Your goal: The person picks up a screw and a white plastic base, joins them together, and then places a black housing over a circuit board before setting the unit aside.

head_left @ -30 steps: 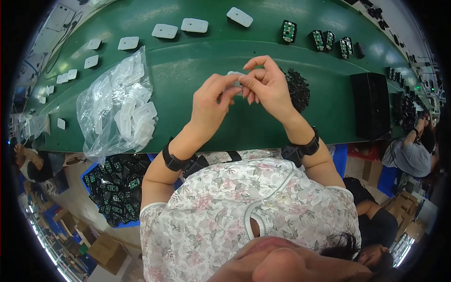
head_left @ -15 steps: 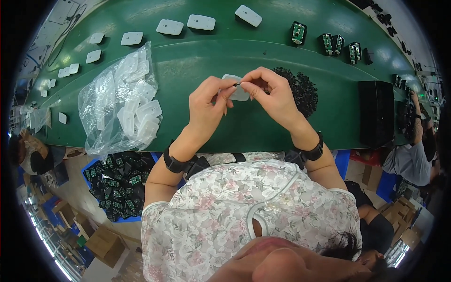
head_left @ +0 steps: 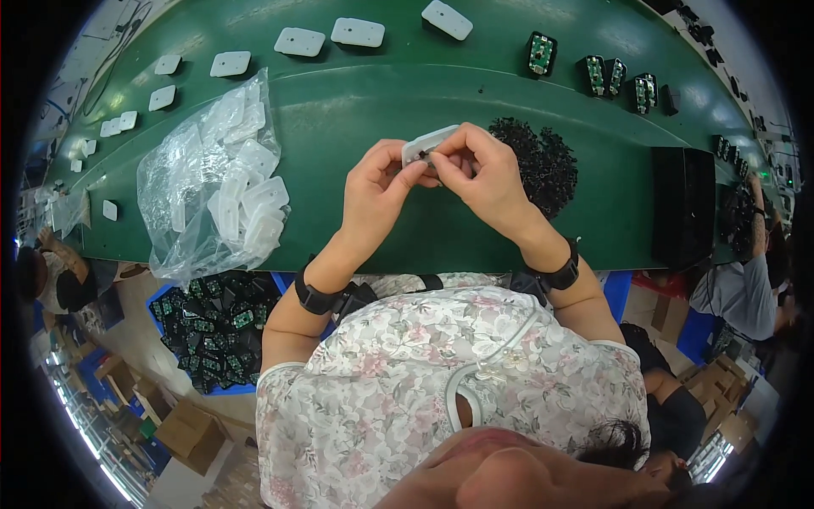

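A white plastic cover [head_left: 430,140] is tilted up off the green bench, in front of my chest. My left hand [head_left: 371,188] grips its near left side between thumb and fingers. My right hand [head_left: 490,176] is closed at the cover too, its thumb and index fingertip pinching a tiny black part [head_left: 424,155] against the cover's near side. Fingers hide most of that part, so how it sits is unclear. Just right of my right hand spreads a pile of small black parts [head_left: 547,170].
Left lies a clear plastic bag [head_left: 182,182] with white covers. More covers [head_left: 358,33] line the far side; black housings with green circuit boards [head_left: 541,55] stand far right. A black box [head_left: 682,208] is at right, a blue bin [head_left: 225,391] of boards below left. Other people sit both sides.
The white cover, lying on the bench before, is now lifted and held tilted in my left hand. My right hand has brought the tiny black part against it.
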The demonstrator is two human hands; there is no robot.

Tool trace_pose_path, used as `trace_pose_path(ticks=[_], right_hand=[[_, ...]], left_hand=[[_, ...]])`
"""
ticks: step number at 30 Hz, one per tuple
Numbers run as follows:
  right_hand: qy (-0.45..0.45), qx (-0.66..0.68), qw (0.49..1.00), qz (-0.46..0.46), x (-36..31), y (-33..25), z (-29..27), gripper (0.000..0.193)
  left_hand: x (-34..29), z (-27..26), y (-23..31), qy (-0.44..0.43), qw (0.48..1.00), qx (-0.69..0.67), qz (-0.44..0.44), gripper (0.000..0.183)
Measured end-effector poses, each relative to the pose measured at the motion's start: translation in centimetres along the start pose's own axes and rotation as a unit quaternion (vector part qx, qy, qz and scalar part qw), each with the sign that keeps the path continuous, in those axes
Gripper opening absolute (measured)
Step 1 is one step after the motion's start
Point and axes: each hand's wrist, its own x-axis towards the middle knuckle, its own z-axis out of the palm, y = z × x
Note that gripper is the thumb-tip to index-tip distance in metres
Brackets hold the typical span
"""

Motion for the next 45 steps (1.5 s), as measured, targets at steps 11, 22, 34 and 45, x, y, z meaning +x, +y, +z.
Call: trace_pose_path(ticks=[11,22,34,45], right_hand=[[0.055,-0.074,0.99,-0.108,-0.4,-0.5,-0.7,0.019],[-0.072,0.021,0.996,0.042,0.1,1.1,-0.6,0.016],[0.254,-0.529,0.78,-0.219,10.8,5.9,-9.5,0.042],[0.116,-0.192,0.974,0.034,11.0,8.4,-12.1,0.043]], left_hand=[[-0.6,-0.7,-0.5,0.019,0.999,0.019,0.023,0.011],[-0.9,-1.1,-0.7,-0.03,0.998,0.06,0.004,0.012],[3.9,-6.3,-1.7,0.095,0.912,0.398,-0.011,0.01],[2.0,-3.7,-1.2,0.091,0.728,0.671,0.102,0.038]])
